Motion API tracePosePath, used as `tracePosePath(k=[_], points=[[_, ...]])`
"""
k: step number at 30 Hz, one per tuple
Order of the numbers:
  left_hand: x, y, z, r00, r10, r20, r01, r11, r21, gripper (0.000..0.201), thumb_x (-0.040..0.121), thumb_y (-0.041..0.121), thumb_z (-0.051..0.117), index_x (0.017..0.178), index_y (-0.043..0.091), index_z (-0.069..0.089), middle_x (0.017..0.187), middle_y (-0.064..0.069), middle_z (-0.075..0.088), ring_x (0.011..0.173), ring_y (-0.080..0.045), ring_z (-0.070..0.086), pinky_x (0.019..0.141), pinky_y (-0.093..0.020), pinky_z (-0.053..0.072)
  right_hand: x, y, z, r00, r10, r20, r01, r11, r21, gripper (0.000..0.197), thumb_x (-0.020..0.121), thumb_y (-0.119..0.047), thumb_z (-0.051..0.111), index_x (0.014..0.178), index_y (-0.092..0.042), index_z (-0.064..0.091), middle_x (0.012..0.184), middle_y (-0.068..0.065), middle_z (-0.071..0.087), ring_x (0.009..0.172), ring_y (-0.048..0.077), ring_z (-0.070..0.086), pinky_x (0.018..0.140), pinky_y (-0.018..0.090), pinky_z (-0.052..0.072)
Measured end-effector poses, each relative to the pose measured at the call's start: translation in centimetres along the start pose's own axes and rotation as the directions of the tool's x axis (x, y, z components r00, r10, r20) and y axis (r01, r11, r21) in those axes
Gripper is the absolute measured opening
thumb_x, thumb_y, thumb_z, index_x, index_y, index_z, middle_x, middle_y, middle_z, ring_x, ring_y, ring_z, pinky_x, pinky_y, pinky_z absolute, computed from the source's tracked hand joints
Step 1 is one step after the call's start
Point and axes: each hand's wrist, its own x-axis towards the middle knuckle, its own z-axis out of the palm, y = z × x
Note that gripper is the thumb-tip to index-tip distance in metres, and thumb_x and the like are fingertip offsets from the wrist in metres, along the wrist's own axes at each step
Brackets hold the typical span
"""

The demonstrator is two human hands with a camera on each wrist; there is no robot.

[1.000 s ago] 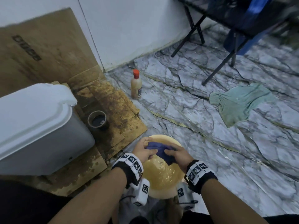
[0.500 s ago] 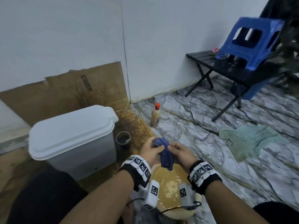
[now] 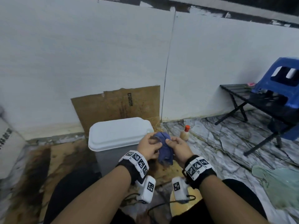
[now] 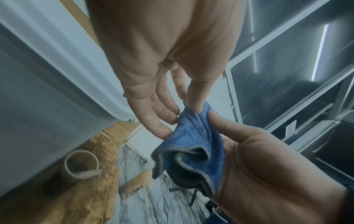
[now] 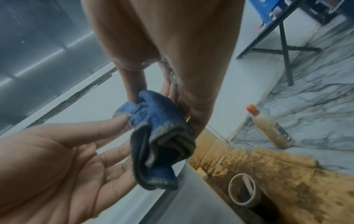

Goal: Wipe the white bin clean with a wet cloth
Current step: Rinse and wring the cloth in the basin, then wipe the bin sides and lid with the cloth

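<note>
The white bin (image 3: 113,159) stands on wet cardboard with its white lid (image 3: 118,135) closed, just left of my hands. Both hands hold a crumpled blue cloth (image 3: 164,149) in the air beside the bin's right edge. My left hand (image 3: 155,141) pinches the cloth's upper corner between thumb and fingertips, with the other fingers loose. My right hand (image 3: 169,142) grips the cloth from the right. In the left wrist view the cloth (image 4: 193,144) hangs in folds under my thumb. In the right wrist view my right hand (image 5: 153,97) pinches the cloth (image 5: 159,136) from above.
A yellow basin (image 3: 182,210) sits on the floor below my wrists. Close by are a cup (image 5: 243,191) on soaked cardboard (image 3: 119,104) and an orange-capped bottle (image 3: 185,134). A black folding table (image 3: 258,102) with a blue stool (image 3: 281,78) stands right; a green rag (image 3: 278,188) lies on the floor.
Both hands lifted the blue cloth out of the basin and up beside the bin. The head view tilted up from the floor to the wall.
</note>
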Motion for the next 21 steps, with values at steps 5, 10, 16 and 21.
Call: tracePosePath(k=[5,10,16,21], points=[[-1.3,0.8,-3.3,0.999,-0.005,-0.034,0.005,1.000,0.004,0.034,0.090,-0.010,0.056,0.112,0.017,0.056,0.083,-0.006,0.061,0.075,-0.019,0.065,0.054,-0.030,0.058,1.0,-0.5,2.8,0.995,0.056,0.081,-0.065,0.992,0.108,0.038,0.083,-0.013,0.068,0.116,0.001,0.055,0.109,0.029,0.063,0.092,0.043,0.065,0.076,0.047,0.055],[-0.6,-0.1,-6.2,0.996,-0.026,-0.085,0.042,0.979,0.198,0.039,0.089,0.004,0.061,0.124,0.021,0.055,0.094,-0.004,0.064,0.085,-0.020,0.064,0.073,-0.036,0.056,2.6,0.1,4.7,0.995,0.053,0.086,-0.059,0.996,0.066,0.026,0.092,-0.002,0.055,0.118,-0.006,0.056,0.109,0.021,0.064,0.090,0.034,0.064,0.075,0.043,0.055],[3.1,-1.5,-8.1,0.976,0.082,-0.203,0.036,0.856,0.515,0.032,0.085,0.015,0.065,0.114,0.028,0.060,0.101,0.002,0.064,0.095,-0.020,0.062,0.091,-0.035,0.051,6.7,1.9,3.7,0.996,0.070,-0.051,-0.074,0.993,-0.092,0.031,0.083,-0.011,0.067,0.105,-0.031,0.062,0.122,0.012,0.062,0.105,0.036,0.064,0.090,0.055,0.052],[6.8,-1.8,-9.0,0.941,0.237,-0.240,0.013,0.685,0.728,0.040,0.084,0.015,0.066,0.123,0.024,0.060,0.119,-0.002,0.059,0.110,-0.020,0.056,0.102,-0.035,0.044,10.1,2.6,3.5,0.998,-0.013,-0.069,-0.008,0.954,-0.301,0.034,0.085,-0.011,0.063,0.114,-0.028,0.060,0.130,0.004,0.056,0.114,0.028,0.057,0.099,0.050,0.048]])
